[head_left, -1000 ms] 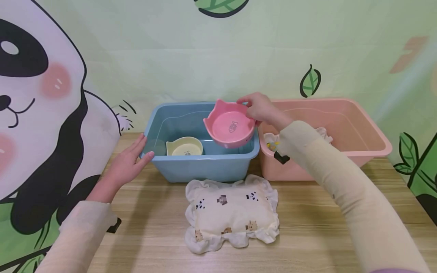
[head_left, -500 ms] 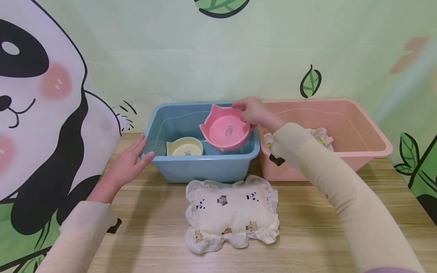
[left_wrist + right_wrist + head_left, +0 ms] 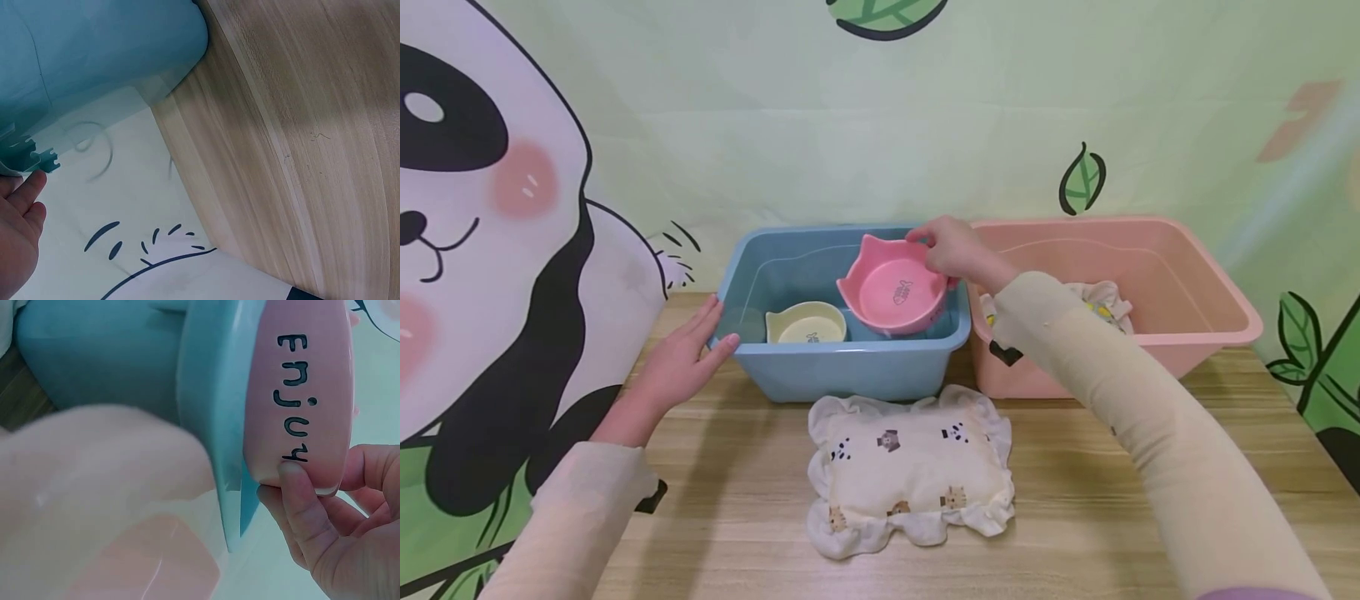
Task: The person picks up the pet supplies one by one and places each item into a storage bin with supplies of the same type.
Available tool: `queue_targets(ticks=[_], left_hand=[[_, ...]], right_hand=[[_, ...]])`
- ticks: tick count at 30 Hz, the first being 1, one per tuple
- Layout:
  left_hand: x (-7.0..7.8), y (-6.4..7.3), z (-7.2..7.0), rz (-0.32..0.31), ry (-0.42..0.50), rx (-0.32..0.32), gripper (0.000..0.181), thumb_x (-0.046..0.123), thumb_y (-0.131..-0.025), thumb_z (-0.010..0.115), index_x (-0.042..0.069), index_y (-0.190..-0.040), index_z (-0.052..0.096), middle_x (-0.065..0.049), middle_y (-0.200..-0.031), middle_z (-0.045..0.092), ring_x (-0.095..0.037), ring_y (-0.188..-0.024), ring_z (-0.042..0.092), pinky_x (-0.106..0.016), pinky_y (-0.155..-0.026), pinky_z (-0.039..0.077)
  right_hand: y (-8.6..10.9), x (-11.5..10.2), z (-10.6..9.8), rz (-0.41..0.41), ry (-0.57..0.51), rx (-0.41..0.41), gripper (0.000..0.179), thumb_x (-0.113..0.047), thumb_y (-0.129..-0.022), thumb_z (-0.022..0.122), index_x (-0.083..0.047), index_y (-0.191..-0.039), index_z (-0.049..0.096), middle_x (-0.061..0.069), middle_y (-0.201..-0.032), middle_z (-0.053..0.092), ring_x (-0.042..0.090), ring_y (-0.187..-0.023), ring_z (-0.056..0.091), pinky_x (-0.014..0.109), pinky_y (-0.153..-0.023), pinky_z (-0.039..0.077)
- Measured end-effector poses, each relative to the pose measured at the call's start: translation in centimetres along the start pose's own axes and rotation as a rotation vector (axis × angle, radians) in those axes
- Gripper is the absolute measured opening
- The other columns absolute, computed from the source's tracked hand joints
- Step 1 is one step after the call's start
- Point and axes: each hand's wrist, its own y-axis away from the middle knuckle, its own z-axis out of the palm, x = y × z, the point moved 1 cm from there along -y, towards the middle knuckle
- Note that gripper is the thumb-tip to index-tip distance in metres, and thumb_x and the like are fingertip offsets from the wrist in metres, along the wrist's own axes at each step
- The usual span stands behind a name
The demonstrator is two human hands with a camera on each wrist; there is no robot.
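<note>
My right hand [image 3: 958,250] grips the right side of a pink cat-eared bowl [image 3: 891,287] with a fish-bone print inside. The bowl is tilted toward me over the right half of the blue tub [image 3: 842,347]. In the right wrist view, the bowl [image 3: 303,381] shows "Enjoy" lettering on its side, with the fingers of my right hand [image 3: 350,531] at its end. A pale yellow cat-eared bowl [image 3: 808,321] sits inside the tub at left. My left hand [image 3: 681,354] rests against the tub's left rim, fingers straight; in the left wrist view its fingertips [image 3: 37,181] touch the rim's underside.
A pink tub [image 3: 1195,338] stands right beside the blue one, with printed white cloth [image 3: 1108,302] inside. In front, a frilled cushion [image 3: 917,467] with animal prints lies on the wooden table [image 3: 730,517]. A panda-print backdrop [image 3: 850,125] hangs behind.
My right hand has moved the pink bowl slightly left and lower, toward the inside of the blue tub. The left hand, yellow bowl and cushion have stayed put.
</note>
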Motion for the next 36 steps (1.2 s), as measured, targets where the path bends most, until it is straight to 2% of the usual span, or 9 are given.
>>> queue_targets(ticks=[17, 24, 36], left_hand=[[0.0, -0.1, -0.2, -0.009, -0.007, -0.008, 0.075, 0.060, -0.087, 0.028, 0.016, -0.143, 0.004, -0.005, -0.150, 0.002, -0.038, -0.134, 0.014, -0.062, -0.099, 0.020], [0.0, -0.1, -0.1, -0.005, -0.004, 0.000, 0.074, 0.059, -0.087, 0.029, 0.016, -0.143, 0.005, -0.006, -0.150, 0.004, -0.038, -0.133, 0.015, -0.062, -0.099, 0.021], [-0.1, -0.1, 0.0, 0.006, -0.005, 0.019, 0.073, 0.058, -0.088, 0.029, 0.014, -0.143, 0.008, -0.007, -0.149, 0.007, -0.039, -0.133, 0.017, -0.061, -0.099, 0.021]], right_hand=[[-0.9, -0.9, 0.6, 0.031, 0.046, 0.003, 0.052, 0.001, -0.083, 0.045, -0.020, -0.130, 0.045, 0.006, -0.126, 0.048, 0.017, -0.052, 0.048, 0.023, -0.047, 0.046], [-1.1, -1.1, 0.8, 0.011, 0.064, 0.004, 0.052, 0.003, -0.082, 0.043, -0.018, -0.129, 0.046, 0.008, -0.126, 0.048, 0.016, -0.047, 0.048, 0.024, -0.046, 0.046], [-1.6, -1.0, 1.3, -0.012, 0.077, 0.002, 0.049, 0.002, -0.083, 0.042, -0.016, -0.128, 0.047, 0.007, -0.126, 0.049, 0.015, -0.048, 0.049, 0.024, -0.044, 0.046]])
